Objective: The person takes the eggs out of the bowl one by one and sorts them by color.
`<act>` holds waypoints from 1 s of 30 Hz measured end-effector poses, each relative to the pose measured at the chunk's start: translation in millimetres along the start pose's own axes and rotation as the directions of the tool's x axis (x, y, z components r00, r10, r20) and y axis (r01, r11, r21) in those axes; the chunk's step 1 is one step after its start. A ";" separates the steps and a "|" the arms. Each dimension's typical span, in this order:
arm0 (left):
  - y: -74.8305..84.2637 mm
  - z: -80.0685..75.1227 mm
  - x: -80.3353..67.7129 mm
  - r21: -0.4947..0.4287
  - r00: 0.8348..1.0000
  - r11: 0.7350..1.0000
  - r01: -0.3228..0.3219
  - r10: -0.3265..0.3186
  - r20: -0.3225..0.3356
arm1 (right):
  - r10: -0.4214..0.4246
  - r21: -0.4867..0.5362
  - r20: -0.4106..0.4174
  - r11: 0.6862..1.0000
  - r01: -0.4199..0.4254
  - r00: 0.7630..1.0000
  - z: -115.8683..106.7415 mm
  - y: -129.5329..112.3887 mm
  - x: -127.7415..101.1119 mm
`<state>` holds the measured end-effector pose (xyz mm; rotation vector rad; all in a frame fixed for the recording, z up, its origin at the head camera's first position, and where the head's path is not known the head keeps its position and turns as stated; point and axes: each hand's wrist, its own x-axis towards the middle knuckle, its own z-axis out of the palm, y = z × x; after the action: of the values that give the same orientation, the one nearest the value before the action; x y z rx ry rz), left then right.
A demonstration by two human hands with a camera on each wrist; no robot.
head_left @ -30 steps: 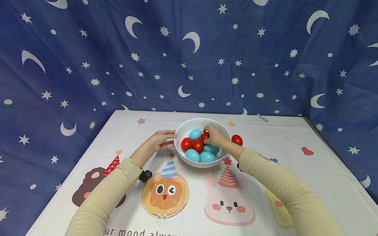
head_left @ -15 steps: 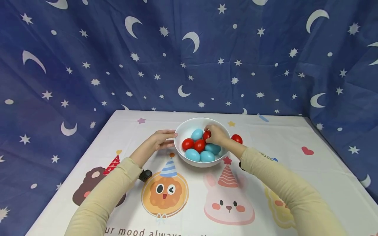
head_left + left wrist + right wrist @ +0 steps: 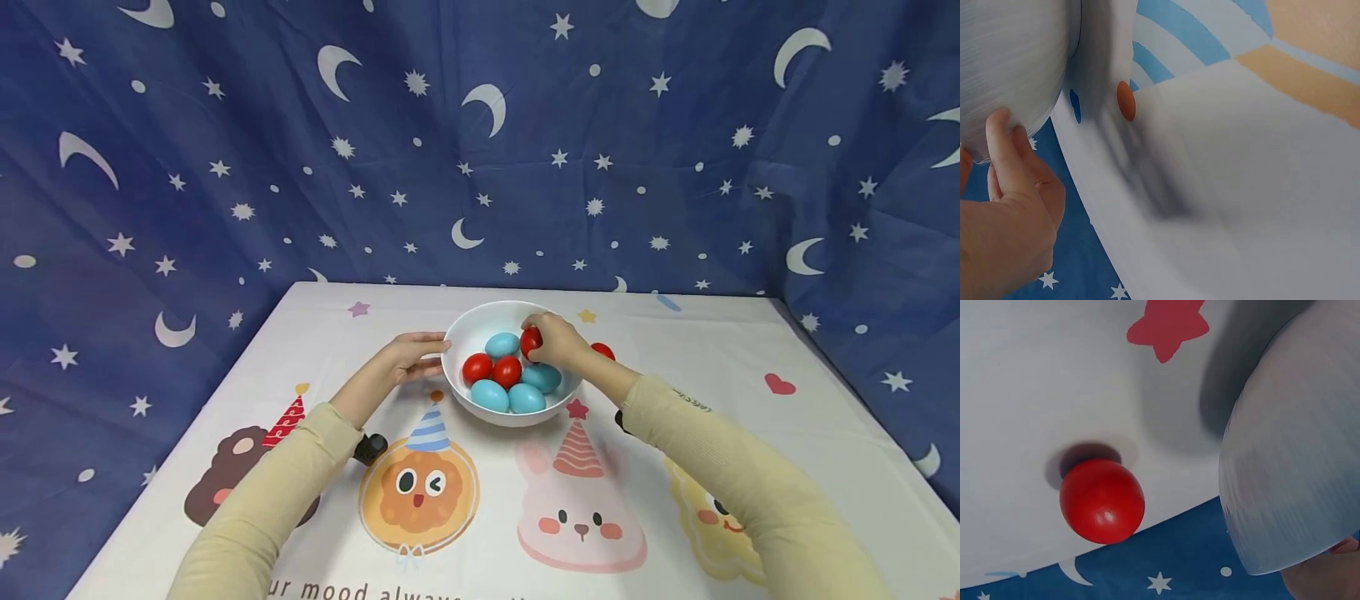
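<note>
A white bowl (image 3: pixel 462 332) stands mid-table, holding several blue eggs (image 3: pixel 489 395) and red eggs (image 3: pixel 476 367). My right hand (image 3: pixel 553 342) is over the bowl's right side and grips a red egg (image 3: pixel 529 341), lifted a little above the others. My left hand (image 3: pixel 410 356) rests against the bowl's left outer wall (image 3: pixel 1010 62) with straight fingers (image 3: pixel 1004 150). Another red egg (image 3: pixel 1102 500) lies on the table just right of the bowl (image 3: pixel 1291 481), partly hidden behind my right wrist in the head view.
The table carries a white cloth (image 3: pixel 480 517) printed with cartoon animals in party hats. A dark blue moon-and-star curtain (image 3: pixel 480 142) closes off the back and both sides. A small black object (image 3: pixel 370 447) sits under my left forearm.
My right hand has risen slightly and shifted right, lifting the red egg off the pile in the bowl. The left hand has stayed on the bowl.
</note>
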<state>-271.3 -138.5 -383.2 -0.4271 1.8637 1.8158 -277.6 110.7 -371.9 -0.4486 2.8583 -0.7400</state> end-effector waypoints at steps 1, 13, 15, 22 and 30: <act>-0.9 0.6 -0.1 -0.001 1.000 1.000 0.001 -0.001 0.003 | -0.002 -0.006 -0.003 1.000 0.002 1.000 0.4 0.6 -1.0; -1.4 -0.4 0.6 -0.015 1.000 1.000 0.006 -0.006 -0.002 | -0.067 -0.061 -0.024 0.996 0.066 0.997 -8.3 1.5 -6.9; -0.7 -0.6 0.8 -0.016 1.000 1.000 0.006 -0.006 -0.001 | -0.077 -0.064 -0.030 0.995 0.075 0.997 -11.5 0.9 -8.2; -0.2 0.4 0.7 -0.016 1.000 1.000 0.007 -0.007 -0.005 | -0.125 -0.055 -0.034 0.991 0.123 0.992 -18.4 0.4 -14.3; -0.8 0.2 0.5 -0.013 1.000 1.000 0.012 -0.012 -0.009 | -0.182 0.002 -0.084 0.983 0.183 0.980 -25.1 2.6 -28.0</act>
<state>-271.2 -138.3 -384.2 -0.4507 1.8519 1.8223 -257.4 133.2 -349.3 -0.7024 2.9172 -0.8202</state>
